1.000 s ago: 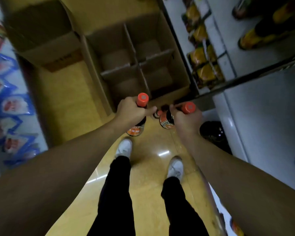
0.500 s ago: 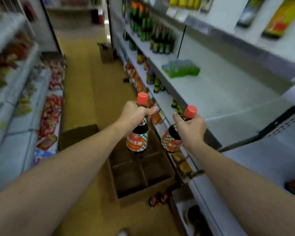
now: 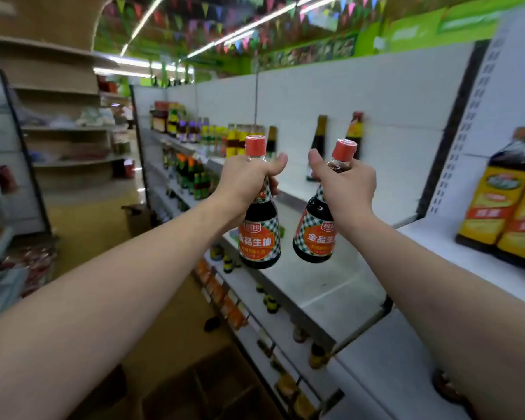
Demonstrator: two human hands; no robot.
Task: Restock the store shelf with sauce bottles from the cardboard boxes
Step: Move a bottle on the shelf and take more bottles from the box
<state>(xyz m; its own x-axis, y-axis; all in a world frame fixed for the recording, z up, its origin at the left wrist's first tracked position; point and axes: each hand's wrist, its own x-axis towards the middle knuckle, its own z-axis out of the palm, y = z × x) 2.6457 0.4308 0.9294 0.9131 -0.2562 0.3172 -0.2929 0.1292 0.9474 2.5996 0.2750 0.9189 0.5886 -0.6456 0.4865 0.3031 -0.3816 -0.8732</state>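
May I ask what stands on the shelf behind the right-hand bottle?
A dark bottle and a yellow-labelled bottle stand there; the right hand and its sauce bottle hide their lower parts.

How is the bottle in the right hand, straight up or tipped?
Tipped. The right hand grips the bottle by its neck, with its red cap leaning right and its base further left.

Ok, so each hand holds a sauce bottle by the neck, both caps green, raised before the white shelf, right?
Not quite: both caps are red, not green, as the head view shows. The left hand holds the left bottle by the neck, the right hand the right bottle, before the white shelf.
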